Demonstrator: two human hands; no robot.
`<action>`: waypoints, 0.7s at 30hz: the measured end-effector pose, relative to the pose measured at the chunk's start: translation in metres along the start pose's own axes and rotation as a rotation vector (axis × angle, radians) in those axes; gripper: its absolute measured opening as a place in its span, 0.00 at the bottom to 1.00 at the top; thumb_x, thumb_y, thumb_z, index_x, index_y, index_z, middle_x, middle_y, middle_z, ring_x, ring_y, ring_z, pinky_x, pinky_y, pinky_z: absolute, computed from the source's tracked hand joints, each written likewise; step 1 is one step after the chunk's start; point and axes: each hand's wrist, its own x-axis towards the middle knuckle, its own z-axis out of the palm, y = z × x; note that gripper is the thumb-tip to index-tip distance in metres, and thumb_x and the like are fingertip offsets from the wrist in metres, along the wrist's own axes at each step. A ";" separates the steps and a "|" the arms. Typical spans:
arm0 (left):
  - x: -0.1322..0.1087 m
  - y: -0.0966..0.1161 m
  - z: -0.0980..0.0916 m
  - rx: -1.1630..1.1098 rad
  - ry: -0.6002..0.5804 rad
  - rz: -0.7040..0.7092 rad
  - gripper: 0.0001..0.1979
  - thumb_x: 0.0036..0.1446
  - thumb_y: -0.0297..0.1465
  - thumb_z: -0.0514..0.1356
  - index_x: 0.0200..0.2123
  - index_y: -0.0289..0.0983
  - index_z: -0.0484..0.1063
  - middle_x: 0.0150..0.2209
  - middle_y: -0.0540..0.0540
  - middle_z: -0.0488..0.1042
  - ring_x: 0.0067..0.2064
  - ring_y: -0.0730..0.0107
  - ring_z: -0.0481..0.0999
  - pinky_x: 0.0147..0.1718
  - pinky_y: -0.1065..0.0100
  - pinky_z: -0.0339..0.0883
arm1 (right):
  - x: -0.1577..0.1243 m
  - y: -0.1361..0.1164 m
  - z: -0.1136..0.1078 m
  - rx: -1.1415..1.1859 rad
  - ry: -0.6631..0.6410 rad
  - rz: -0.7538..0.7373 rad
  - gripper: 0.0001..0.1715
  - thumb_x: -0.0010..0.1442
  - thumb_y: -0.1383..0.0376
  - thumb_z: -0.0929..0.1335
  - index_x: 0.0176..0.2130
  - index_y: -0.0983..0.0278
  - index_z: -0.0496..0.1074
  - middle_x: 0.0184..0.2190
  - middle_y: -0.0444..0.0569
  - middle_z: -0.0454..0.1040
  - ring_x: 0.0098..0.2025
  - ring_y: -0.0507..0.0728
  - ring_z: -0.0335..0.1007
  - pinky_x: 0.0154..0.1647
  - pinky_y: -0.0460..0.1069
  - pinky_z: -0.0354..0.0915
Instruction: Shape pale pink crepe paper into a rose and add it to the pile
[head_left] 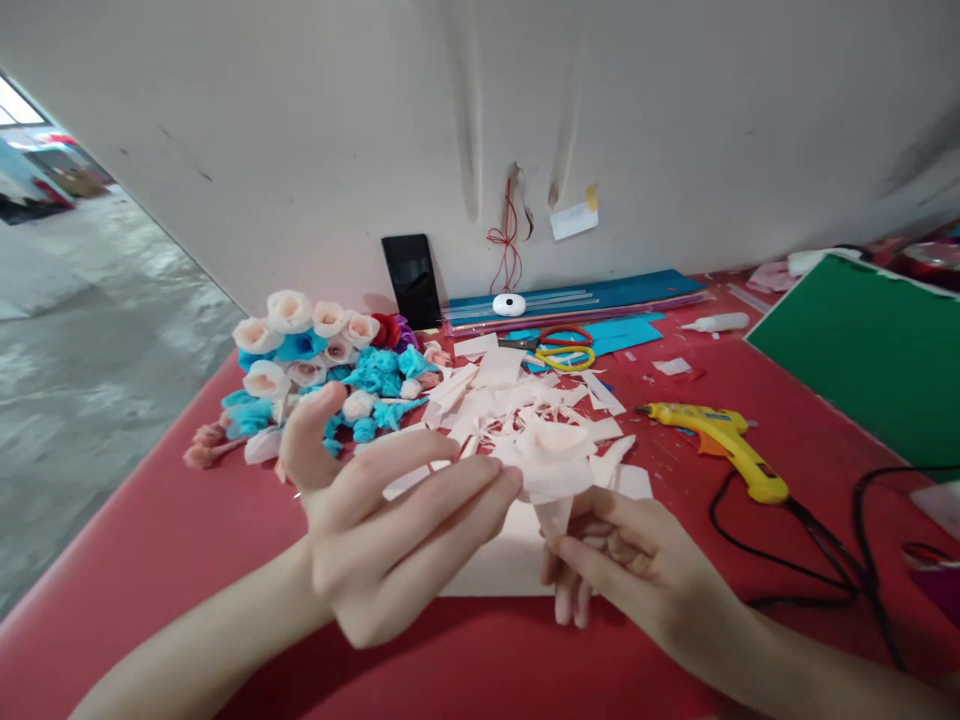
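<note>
"Your right hand (637,560) pinches the paper flower (556,475) by its tapered base, above the scraps (499,368). Why there?"

"Probably to spare the petals. Your left hand (397,535) is spread, fingertips at the rim, perhaps steadying it; the glue gun (724,447) lies on your right, likely for easy reach."

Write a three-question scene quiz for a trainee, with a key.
1. Which hand pinches the pale, cup-shaped paper flower at its pointed base?
2. True or false: in this view, the yellow plastic glue gun lies left of the bright blue crumpled paper flowers.
3. Fill in: the metal scissors have two looped handles, one red and one ____.

Key:
1. The right hand.
2. False; it lies to their right.
3. Yellow.
</note>
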 end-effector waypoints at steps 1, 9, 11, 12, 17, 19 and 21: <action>-0.001 0.000 0.000 -0.022 -0.008 -0.002 0.08 0.46 0.25 0.64 0.27 0.47 0.75 0.26 0.57 0.78 0.25 0.70 0.74 0.46 0.53 0.67 | 0.000 0.000 0.000 0.004 0.000 -0.002 0.14 0.56 0.56 0.66 0.33 0.66 0.65 0.24 0.45 0.70 0.22 0.48 0.69 0.22 0.42 0.64; -0.009 0.000 0.007 0.051 0.038 0.059 0.07 0.43 0.28 0.67 0.29 0.43 0.75 0.28 0.55 0.78 0.28 0.69 0.73 0.49 0.54 0.64 | 0.002 -0.001 0.000 -0.023 -0.008 -0.026 0.15 0.57 0.56 0.65 0.31 0.66 0.65 0.25 0.46 0.70 0.23 0.48 0.69 0.23 0.42 0.65; -0.007 0.000 0.007 0.069 0.059 0.005 0.10 0.42 0.28 0.67 0.32 0.42 0.74 0.27 0.53 0.77 0.31 0.67 0.72 0.54 0.50 0.58 | 0.001 0.000 -0.001 -0.031 -0.006 -0.043 0.14 0.58 0.56 0.65 0.31 0.66 0.64 0.24 0.45 0.70 0.22 0.48 0.68 0.22 0.42 0.65; -0.006 0.000 0.007 0.078 0.075 -0.024 0.10 0.43 0.28 0.67 0.32 0.42 0.73 0.26 0.54 0.77 0.31 0.67 0.72 0.55 0.49 0.56 | 0.001 0.001 -0.001 -0.039 -0.006 -0.051 0.14 0.58 0.57 0.65 0.31 0.66 0.64 0.24 0.45 0.69 0.22 0.48 0.68 0.22 0.42 0.65; 0.002 0.001 0.007 0.047 0.036 -0.093 0.08 0.46 0.27 0.62 0.31 0.45 0.71 0.25 0.56 0.77 0.29 0.68 0.71 0.54 0.47 0.55 | 0.001 0.004 -0.003 -0.177 0.024 -0.071 0.11 0.60 0.59 0.63 0.33 0.65 0.65 0.23 0.46 0.70 0.23 0.49 0.68 0.23 0.43 0.65; 0.003 0.001 0.006 0.046 0.025 -0.095 0.08 0.46 0.26 0.61 0.30 0.46 0.71 0.26 0.57 0.77 0.29 0.68 0.71 0.55 0.47 0.54 | 0.001 0.005 -0.003 -0.269 0.042 -0.080 0.11 0.60 0.60 0.62 0.34 0.65 0.65 0.23 0.46 0.71 0.23 0.49 0.68 0.23 0.43 0.65; 0.003 0.002 0.006 0.046 0.023 -0.084 0.07 0.47 0.26 0.61 0.30 0.45 0.70 0.25 0.58 0.77 0.29 0.68 0.71 0.56 0.47 0.53 | 0.001 0.005 -0.004 -0.370 0.057 -0.107 0.11 0.60 0.60 0.62 0.33 0.65 0.66 0.23 0.46 0.71 0.23 0.49 0.68 0.23 0.43 0.64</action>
